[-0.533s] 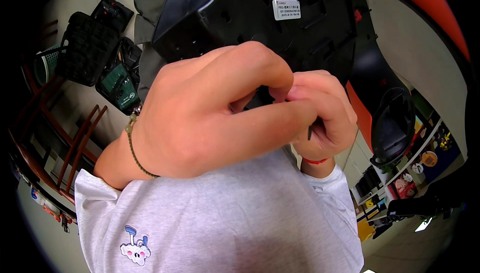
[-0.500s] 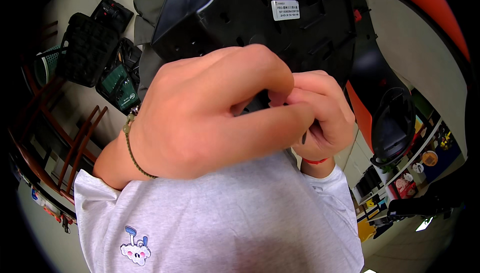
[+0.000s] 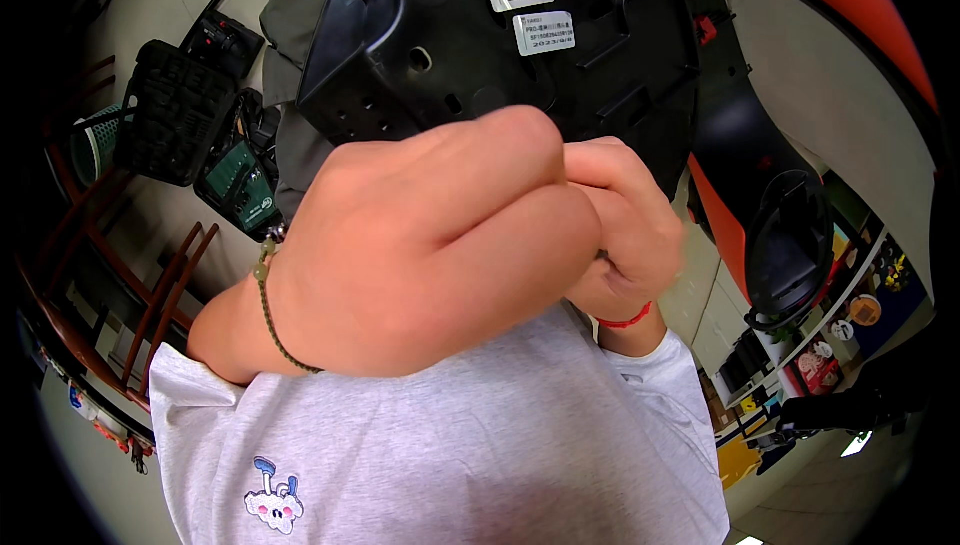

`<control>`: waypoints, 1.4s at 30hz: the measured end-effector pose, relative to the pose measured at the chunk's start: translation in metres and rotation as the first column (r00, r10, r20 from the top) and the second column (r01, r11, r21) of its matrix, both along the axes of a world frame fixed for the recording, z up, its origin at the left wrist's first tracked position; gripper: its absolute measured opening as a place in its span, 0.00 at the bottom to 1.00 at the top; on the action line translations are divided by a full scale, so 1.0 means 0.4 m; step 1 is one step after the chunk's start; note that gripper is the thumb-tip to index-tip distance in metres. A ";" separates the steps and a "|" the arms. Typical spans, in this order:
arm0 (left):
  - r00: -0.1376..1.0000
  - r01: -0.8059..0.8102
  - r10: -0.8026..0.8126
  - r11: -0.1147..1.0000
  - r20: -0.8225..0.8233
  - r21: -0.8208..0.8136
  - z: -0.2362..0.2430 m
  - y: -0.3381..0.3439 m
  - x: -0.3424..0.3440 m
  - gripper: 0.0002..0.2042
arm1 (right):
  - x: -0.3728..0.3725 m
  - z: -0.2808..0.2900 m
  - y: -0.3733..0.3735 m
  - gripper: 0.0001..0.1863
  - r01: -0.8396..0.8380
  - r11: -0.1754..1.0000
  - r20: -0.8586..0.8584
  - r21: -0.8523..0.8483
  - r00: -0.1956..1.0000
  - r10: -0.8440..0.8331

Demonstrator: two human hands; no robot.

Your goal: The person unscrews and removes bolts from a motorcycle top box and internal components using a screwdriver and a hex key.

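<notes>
Left hand (image 3: 430,245) curled, fingertips hidden; cannot tell what it grips. Right hand (image 3: 630,230) alongside, partly covered, fingers bent, grip unclear too (dark bit (image 3: 602,255) shows between hands, axis too small to read). Black panel (image 3: 500,80) lies just beyond both, opposite shirt (image 3: 450,445); left overlaps more of it.

Left hand (image 3: 430,245) partly covers right hand (image 3: 635,230); fingertips of both out of sight. Dark bit (image 3: 602,255) at right hand too small to ID. Black plastic panel (image 3: 470,63) cut by top edge, lower part behind hands. Grey shirt (image 3: 480,435) cut by lower edge.
</notes>
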State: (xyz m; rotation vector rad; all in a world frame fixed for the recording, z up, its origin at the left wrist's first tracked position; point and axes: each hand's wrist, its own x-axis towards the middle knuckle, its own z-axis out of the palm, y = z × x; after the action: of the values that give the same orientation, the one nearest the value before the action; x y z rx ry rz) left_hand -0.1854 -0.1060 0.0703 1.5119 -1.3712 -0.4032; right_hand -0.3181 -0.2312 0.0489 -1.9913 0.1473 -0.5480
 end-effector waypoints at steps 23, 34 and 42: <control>0.940 0.174 -0.145 0.983 -0.308 0.066 0.014 -0.020 0.051 0.14 | 0.003 -0.010 0.000 0.12 0.014 0.996 0.006 -0.087 1.000 -0.013; 0.991 -0.126 0.126 0.992 -0.036 0.002 0.005 -0.013 -0.047 0.10 | -0.004 -0.019 0.006 0.14 0.067 0.996 -0.020 -0.054 0.997 -0.069; 0.983 0.113 -0.109 0.993 -0.145 0.019 -0.015 0.015 0.007 0.16 | 0.001 -0.022 0.002 0.12 0.030 0.998 -0.003 -0.055 1.000 -0.030</control>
State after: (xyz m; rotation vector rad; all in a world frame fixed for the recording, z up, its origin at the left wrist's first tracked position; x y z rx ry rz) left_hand -0.1828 -0.0999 0.0644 1.4041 -1.3437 -0.5921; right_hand -0.3176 -0.2304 0.0400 -2.0463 0.1667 -0.5726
